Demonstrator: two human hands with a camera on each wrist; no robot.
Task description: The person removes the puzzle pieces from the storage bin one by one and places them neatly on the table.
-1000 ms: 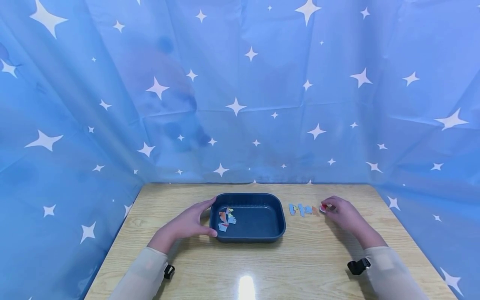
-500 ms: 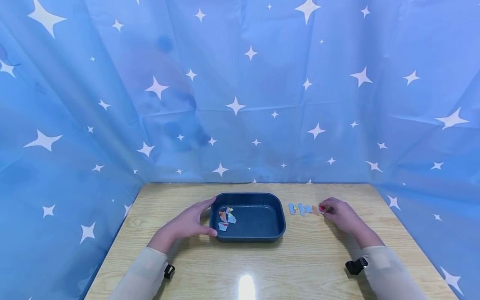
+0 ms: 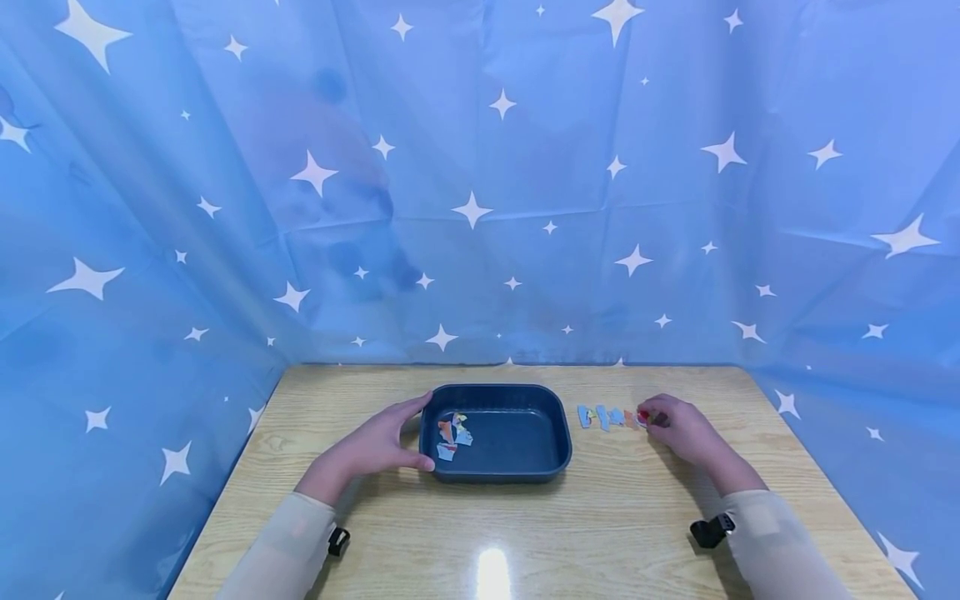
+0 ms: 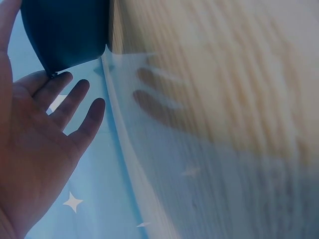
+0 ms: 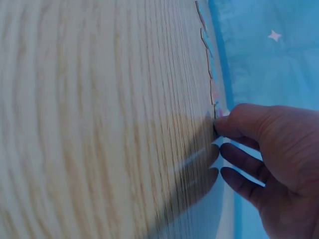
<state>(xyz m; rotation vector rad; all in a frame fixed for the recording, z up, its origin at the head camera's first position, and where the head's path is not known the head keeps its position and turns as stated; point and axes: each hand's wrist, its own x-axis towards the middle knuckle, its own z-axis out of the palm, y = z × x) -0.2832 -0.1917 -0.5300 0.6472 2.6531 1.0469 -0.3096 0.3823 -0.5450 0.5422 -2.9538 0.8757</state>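
Observation:
The left hand [image 3: 377,439] reaches along the left end of a dark blue rectangular tray [image 3: 495,478], thumb and fingers spread and touching its corners. In the left wrist view its fingers look extended, with fingertips at the tray's edge [image 4: 65,35]. Several small printed puzzle pieces [image 3: 447,432] lie in the tray's left part. The right hand [image 3: 686,429] pinches a red-and-white puzzle piece [image 3: 642,417] on the table, at the right end of a row of puzzle pieces [image 3: 602,417]. Its fingers partly hide that piece. The right wrist view shows thumb and index fingertip at the row's end [image 5: 216,112].
Everything stands on a light wood table [image 3: 600,533]. A blue curtain with white stars [image 3: 480,167] hangs behind and at both sides. Black wrist cameras are strapped to the left sleeve [image 3: 285,546] and the right sleeve [image 3: 776,542].
The right hand has shifted slightly left, bringing the red-and-white puzzle piece close against the row's orange piece. The left hand and the tray have stayed in place.

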